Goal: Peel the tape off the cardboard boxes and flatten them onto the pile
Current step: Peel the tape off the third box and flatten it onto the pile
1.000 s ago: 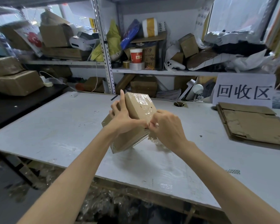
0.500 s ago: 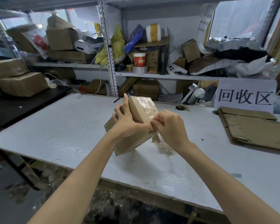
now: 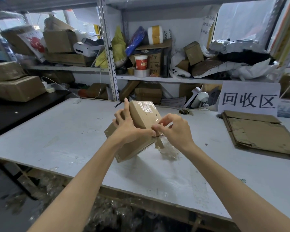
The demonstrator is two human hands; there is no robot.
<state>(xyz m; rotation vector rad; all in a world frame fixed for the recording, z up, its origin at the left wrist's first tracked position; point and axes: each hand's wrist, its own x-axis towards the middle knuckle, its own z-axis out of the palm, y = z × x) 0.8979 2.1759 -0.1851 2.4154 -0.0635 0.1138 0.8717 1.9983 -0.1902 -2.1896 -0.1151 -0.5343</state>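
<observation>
Cardboard box point(image 3: 141, 118), wrapped in clear tape point(image 3: 146, 105), is held tilted above the white bench point(image 3: 57, 131), with its lower corner near or on the surface; contact cannot be confirmed. The left hand point(image 3: 129, 129) has its grip clamped around the box's left side, index finger extended up the edge, while the right hand point(image 3: 176, 129) has thumb and fingertips pinching a tape strip at the box's right edge. Crumpled peeled tape point(image 3: 168, 150) lies just beside the box, and the flattened pile point(image 3: 261, 136) lies well apart at the bench's right, below a paper sign point(image 3: 249, 99).
</observation>
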